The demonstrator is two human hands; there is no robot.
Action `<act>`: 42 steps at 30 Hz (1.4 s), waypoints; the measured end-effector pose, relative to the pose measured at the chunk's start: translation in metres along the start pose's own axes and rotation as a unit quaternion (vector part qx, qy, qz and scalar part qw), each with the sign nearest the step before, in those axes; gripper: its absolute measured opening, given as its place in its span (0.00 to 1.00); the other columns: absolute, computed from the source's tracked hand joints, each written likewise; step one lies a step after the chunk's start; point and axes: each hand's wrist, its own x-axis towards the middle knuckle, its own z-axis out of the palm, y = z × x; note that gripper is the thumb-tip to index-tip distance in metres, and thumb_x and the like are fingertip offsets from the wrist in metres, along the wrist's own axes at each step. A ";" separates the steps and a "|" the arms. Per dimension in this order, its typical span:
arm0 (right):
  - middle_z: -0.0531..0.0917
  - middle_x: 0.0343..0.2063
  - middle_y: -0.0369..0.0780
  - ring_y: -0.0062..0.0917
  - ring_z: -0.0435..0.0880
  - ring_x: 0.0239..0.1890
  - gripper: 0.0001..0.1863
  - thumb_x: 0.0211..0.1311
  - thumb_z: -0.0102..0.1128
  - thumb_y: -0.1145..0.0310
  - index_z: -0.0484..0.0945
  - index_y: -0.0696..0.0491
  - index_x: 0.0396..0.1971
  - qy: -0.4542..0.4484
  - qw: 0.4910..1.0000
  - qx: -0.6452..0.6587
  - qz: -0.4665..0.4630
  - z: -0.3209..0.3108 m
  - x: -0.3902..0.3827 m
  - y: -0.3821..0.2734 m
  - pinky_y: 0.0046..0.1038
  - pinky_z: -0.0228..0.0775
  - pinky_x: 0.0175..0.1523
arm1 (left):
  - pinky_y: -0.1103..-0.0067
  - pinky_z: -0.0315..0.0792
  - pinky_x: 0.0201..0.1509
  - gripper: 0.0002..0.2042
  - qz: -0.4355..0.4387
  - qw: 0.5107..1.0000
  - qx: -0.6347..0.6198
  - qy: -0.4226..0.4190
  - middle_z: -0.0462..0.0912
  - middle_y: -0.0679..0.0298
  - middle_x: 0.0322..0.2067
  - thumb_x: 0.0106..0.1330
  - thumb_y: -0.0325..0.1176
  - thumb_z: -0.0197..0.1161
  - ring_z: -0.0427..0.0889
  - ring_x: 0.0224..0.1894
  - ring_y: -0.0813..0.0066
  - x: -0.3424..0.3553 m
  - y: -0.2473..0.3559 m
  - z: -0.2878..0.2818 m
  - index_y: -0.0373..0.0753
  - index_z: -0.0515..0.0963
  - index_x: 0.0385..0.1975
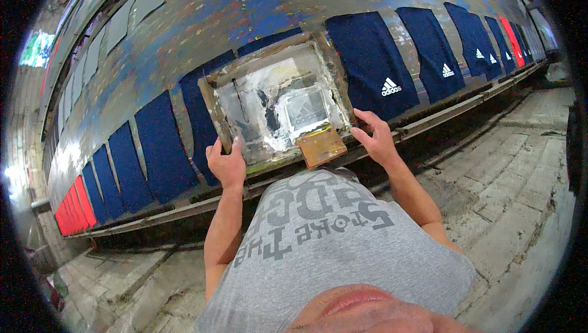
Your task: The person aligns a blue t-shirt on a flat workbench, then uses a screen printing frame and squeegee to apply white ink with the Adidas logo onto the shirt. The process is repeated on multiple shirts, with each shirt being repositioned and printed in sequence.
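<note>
A wooden screen-printing frame (213,109) lies over navy fabric pieces on the long table, directly before me. Its mesh is smeared with white ink around a small logo-shaped stencil (308,110). My left hand (226,166) grips the frame's near left corner, thumb inside and fingers outside. At the right side, my right hand (375,139) holds the frame's edge between thumb and fingers. A brown wooden squeegee (323,147) leans on the near rail, its yellowish edge toward the stencil. Beneath the frame, part of a navy piece (202,91) is covered.
Navy pieces with white prints (372,63) lie to the right, and plain navy pieces (160,146) to the left. Red pieces (76,205) lie at the far left end. Grey pieces (120,25) line the far side. A rail (447,112) edges the ink-stained table, above a paved floor (490,186).
</note>
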 end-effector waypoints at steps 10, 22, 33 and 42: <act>0.88 0.62 0.46 0.32 0.85 0.66 0.25 0.72 0.68 0.78 0.82 0.60 0.69 -0.026 0.989 0.079 -0.122 -0.019 -0.018 0.006 0.32 0.73 0.74 | 0.68 0.79 0.44 0.17 -0.043 0.990 -0.016 0.133 0.92 0.56 0.36 0.66 0.40 0.83 0.88 0.35 0.67 -0.010 -0.046 0.021 0.33 0.91 0.44; 0.88 0.36 0.41 0.43 0.87 0.44 0.05 0.61 0.75 0.74 0.86 0.51 0.35 0.009 0.921 -0.362 -0.147 -0.016 -0.042 0.041 0.44 0.81 0.51 | 0.60 0.82 0.48 0.26 -0.276 0.913 0.003 0.299 0.95 0.51 0.38 0.60 0.51 0.87 0.92 0.39 0.56 0.190 -0.147 0.010 0.28 0.92 0.39; 0.91 0.39 0.40 0.41 0.89 0.47 0.09 0.65 0.78 0.60 0.91 0.49 0.38 0.051 0.893 -0.444 -0.045 0.029 -0.031 0.036 0.44 0.84 0.53 | 0.59 0.84 0.56 0.34 -0.352 0.909 0.080 0.207 0.94 0.46 0.51 0.61 0.59 0.83 0.93 0.53 0.52 0.288 -0.214 0.028 0.28 0.92 0.48; 0.93 0.41 0.42 0.43 0.91 0.50 0.14 0.62 0.82 0.55 0.92 0.50 0.37 0.020 0.907 -0.417 0.045 0.039 -0.018 0.029 0.46 0.84 0.54 | 0.60 0.83 0.64 0.35 -0.386 0.906 0.030 0.169 0.93 0.44 0.51 0.57 0.60 0.84 0.92 0.57 0.50 0.281 -0.218 0.035 0.29 0.92 0.47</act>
